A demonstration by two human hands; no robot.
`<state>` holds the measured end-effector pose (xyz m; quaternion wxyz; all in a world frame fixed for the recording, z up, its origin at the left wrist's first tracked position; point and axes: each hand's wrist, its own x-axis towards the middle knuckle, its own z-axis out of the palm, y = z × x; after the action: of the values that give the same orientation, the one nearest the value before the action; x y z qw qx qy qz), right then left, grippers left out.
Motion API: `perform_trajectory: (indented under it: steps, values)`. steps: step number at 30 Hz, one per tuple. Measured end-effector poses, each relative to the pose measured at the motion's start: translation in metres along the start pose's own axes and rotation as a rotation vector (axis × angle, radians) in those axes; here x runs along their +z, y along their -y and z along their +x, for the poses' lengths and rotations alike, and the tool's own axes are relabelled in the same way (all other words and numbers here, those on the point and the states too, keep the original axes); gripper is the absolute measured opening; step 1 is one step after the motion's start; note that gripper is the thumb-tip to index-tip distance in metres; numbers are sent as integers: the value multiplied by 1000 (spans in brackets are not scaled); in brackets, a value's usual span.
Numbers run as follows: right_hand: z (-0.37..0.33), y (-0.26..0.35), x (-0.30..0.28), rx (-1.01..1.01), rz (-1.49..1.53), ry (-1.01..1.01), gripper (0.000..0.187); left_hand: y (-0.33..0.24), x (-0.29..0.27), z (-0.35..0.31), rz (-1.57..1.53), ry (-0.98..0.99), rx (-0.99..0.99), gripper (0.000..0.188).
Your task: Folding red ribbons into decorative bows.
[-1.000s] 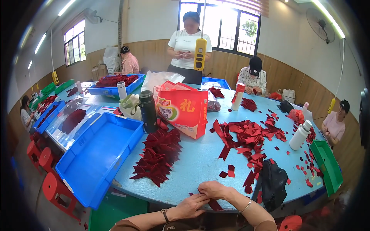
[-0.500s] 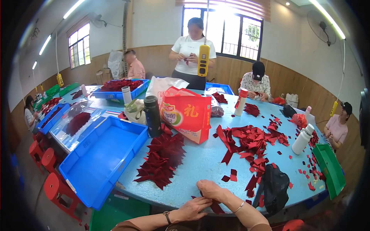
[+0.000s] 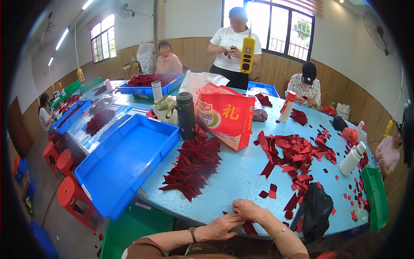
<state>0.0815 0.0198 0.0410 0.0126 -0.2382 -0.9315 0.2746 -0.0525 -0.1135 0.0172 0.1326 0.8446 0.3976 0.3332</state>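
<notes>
My left hand [image 3: 221, 227] and my right hand [image 3: 248, 210] meet at the near edge of the table, fingers closed together on a small dark red fabric piece [image 3: 249, 228]. Part of the piece sticks out below the right hand; the fingertips cover the rest. Beyond my left hand lies a heap of folded dark red fabric pieces [image 3: 195, 166] with pointed ends. Farther right spreads a loose pile of red ribbon strips [image 3: 293, 151], with small cut squares [image 3: 272, 190] scattered near it.
A large blue tray [image 3: 129, 157] stands at left, beside a dark thermos [image 3: 185, 116] and a red gift bag [image 3: 226, 114]. At right are a black bag [image 3: 318, 211], a white bottle [image 3: 352, 159] and a green tray [image 3: 374, 198]. Several people work around the blue table [image 3: 228, 181].
The whole view has shifted, so the table and its things sit farther right and slightly higher. Both my hands stay together on the fabric piece, with the fingers slightly repositioned.
</notes>
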Motion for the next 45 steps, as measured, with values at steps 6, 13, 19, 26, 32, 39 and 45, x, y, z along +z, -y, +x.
perform_trajectory:
  steps: [6,13,19,26,32,39,45]
  values:
    - [6,0,19,30,-49,-180,13,-13,-2,-5,-17,-5,-4,53]
    - [-4,9,-15,25,210,-78,16,-10,-5,-10,-10,-6,-6,53]
    - [-2,-10,-9,29,-24,18,17,2,1,11,-17,37,4,52]
    - [-18,-22,15,17,-61,-164,16,-14,11,11,-25,8,29,50]
    - [-30,-84,57,14,7,-277,14,1,58,7,-72,38,-19,49]
    - [-66,-149,15,199,474,-636,10,85,111,36,30,-1,-33,51]
    - [-75,-148,44,387,497,-553,9,104,117,40,69,57,-40,55]
